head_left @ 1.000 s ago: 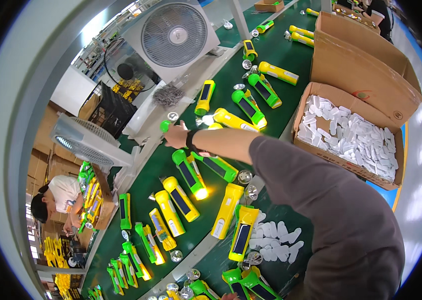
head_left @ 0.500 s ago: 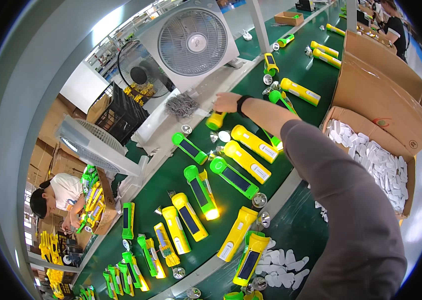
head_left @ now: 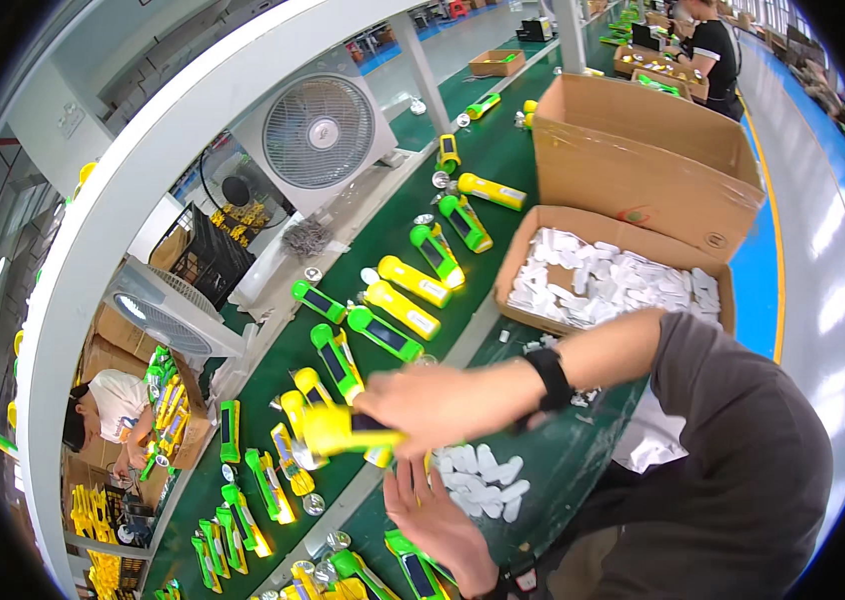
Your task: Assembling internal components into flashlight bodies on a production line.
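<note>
A yellow flashlight with a dark panel is held in my right hand; motion blurs both. Just below it, my left hand is open, palm up with fingers spread, close to the flashlight but seemingly not gripping it. Small white oval pieces lie loose on the dark green tabletop beside my hands. Beyond them, a green-and-yellow flashlight and a yellow flashlight lie among several others on the green belt. More flashlights sit near my left wrist.
An open cardboard box of white pieces stands right of the belt. Two pale fans stand along the far side, near a black crate. A person bends over a carton at left; another person stands far right.
My right hand has come back from the far side of the belt with a yellow flashlight. My left hand has entered the view, and the view has shifted right.
</note>
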Motion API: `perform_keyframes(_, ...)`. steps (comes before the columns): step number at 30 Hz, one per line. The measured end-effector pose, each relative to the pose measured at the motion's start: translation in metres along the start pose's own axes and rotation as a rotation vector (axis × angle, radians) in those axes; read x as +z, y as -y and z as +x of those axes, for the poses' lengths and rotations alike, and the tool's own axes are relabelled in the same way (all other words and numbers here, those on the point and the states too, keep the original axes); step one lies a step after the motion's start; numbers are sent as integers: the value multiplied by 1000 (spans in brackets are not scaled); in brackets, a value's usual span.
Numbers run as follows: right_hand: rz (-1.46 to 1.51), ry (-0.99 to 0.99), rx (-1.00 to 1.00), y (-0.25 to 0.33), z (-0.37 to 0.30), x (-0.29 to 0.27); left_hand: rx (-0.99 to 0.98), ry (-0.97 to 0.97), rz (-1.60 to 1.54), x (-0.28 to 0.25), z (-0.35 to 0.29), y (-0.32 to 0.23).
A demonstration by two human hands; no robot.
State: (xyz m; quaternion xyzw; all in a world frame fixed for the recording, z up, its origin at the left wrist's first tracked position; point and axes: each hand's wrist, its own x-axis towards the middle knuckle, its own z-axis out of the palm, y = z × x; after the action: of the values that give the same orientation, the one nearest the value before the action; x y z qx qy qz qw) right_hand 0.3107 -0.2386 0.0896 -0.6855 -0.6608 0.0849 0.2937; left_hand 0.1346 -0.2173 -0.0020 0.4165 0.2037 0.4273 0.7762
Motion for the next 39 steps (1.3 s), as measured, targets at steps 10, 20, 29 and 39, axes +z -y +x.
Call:
perform_keyframes(10, 233, -78, 167, 53, -107, 68, -266, 29, -253, -6, -35, 25)
perform_keyframes(20, 977, -112, 257, 37, -109, 77, -122, 44, -299, -9, -41, 5)
perform_keyframes(29, 1025, -127, 298, 43, -122, 89, -63, 63, -203, -21, -40, 10)
perform_keyframes(39, 137, -266, -85, 70, -130, 97, -188, 50, -316, -21, -43, 12)
